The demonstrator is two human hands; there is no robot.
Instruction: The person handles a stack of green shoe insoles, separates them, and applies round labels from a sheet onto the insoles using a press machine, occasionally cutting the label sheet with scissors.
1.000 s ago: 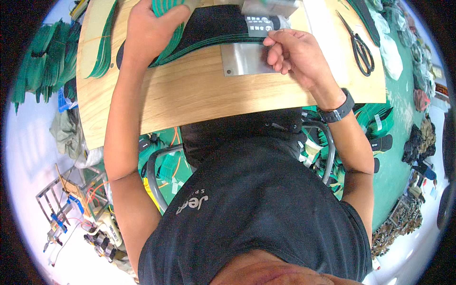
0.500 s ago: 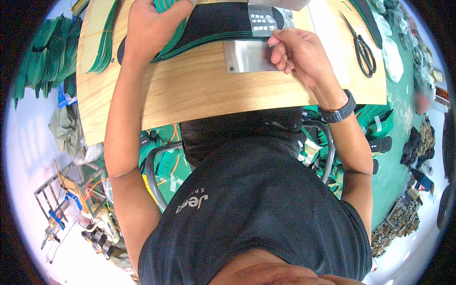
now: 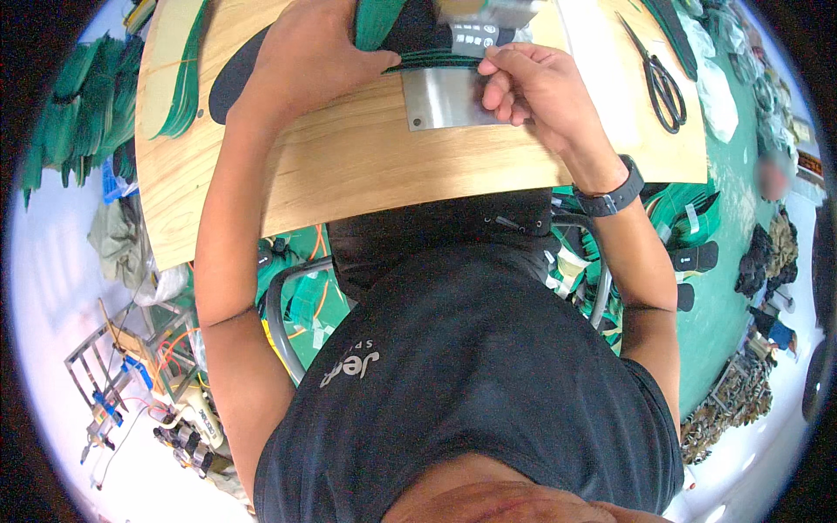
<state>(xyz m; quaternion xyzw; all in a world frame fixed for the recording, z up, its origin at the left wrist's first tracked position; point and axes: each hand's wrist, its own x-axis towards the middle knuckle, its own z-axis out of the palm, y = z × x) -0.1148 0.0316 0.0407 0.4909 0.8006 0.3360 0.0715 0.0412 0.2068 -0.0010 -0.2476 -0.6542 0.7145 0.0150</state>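
Observation:
My left hand reaches over the table with its thumb against the near edge of a stack of black and green insoles. A green-edged insole shows beside its fingers, which are partly cut off by the upper edge. My right hand pinches the corner of a thin sheet with white print, over the right end of the stack. Under that hand lies a shiny metal plate. A blurred metallic piece is above the sheet. The toe of a black insole sticks out left of my left hand.
Black scissors lie on the right of the wooden table. Green insole bundles rest at its left and a dark one at its far right. More green bundles hang or stand beyond the left edge.
My left hand has moved right along the stack, baring the black insole's end at the left. The metallic piece at the top has shifted left and blurred. My right hand keeps its pinch, slightly further left.

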